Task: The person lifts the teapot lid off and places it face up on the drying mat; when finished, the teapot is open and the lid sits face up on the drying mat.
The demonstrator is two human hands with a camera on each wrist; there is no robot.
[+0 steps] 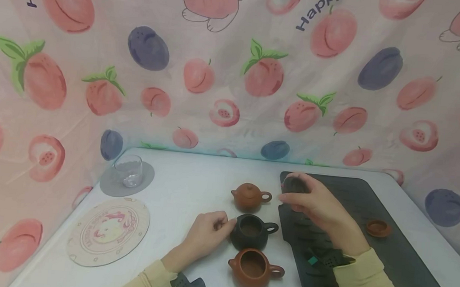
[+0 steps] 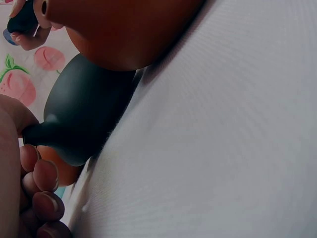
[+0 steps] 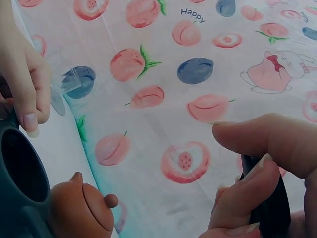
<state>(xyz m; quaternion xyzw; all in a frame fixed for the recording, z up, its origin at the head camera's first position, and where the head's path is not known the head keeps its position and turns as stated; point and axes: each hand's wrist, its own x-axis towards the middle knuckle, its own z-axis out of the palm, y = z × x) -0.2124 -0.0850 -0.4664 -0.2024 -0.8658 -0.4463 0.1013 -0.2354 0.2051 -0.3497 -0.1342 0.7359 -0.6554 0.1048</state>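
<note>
A black teapot [image 1: 236,238] stands uncovered on the white table, its handle to the right. The left hand [image 1: 207,232] pinches its spout between thumb and curled fingers. Over the tray's far left corner, the right hand [image 1: 326,209] holds a black teapot lid [image 1: 294,185]; the fingers partly hide it. Behind the black teapot sits a lidded brown teapot [image 1: 248,201]. Nearest the front is a reddish-brown teapot [image 1: 249,284] without a lid, close beside the black one.
A dark tray [image 1: 370,271] covers the table's right side, with a small upturned brown lid [image 1: 378,228] on it. At left are a round patterned mat [image 1: 84,240] and a clear glass [image 1: 132,176] on a grey coaster [image 1: 109,189]. A fruit-printed cloth [image 1: 226,84] hangs behind.
</note>
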